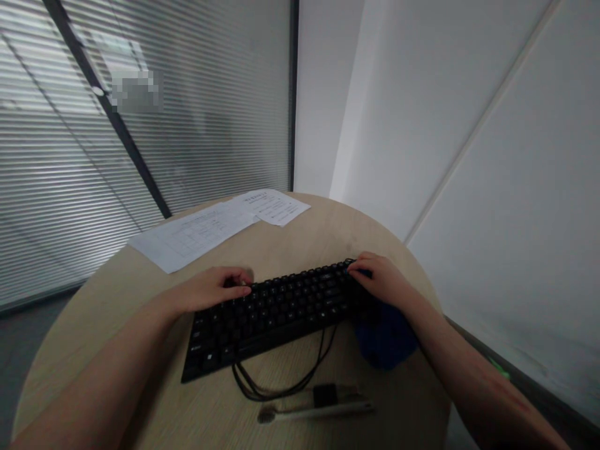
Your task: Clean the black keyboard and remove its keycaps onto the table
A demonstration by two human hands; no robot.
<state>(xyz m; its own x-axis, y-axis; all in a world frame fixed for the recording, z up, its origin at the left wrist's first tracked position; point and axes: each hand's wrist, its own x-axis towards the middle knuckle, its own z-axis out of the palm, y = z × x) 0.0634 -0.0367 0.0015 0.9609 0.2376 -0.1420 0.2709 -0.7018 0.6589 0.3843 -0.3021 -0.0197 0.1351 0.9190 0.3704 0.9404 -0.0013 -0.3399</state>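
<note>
A black keyboard [281, 306] is tilted slightly across the round table, its left end nearer to me. My left hand [218, 289] holds its far edge toward the left, thumb over the keys and fingers curled behind. Near the far right corner, my right hand [382, 279] grips the keyboard between thumb and fingers; part of that end is hidden by the hand. A looped black cable [262, 395] comes out from under the near edge. Beneath my right wrist lies a crumpled blue cloth-like item [387, 340].
Closest to me on the wooden table [197, 412] lie a brush with a long pale handle [323, 411] and a small black block [325, 394]. Printed paper sheets [201, 231] rest at the far left. Beyond are a blind-covered glass wall [225, 112] and a white wall [422, 94].
</note>
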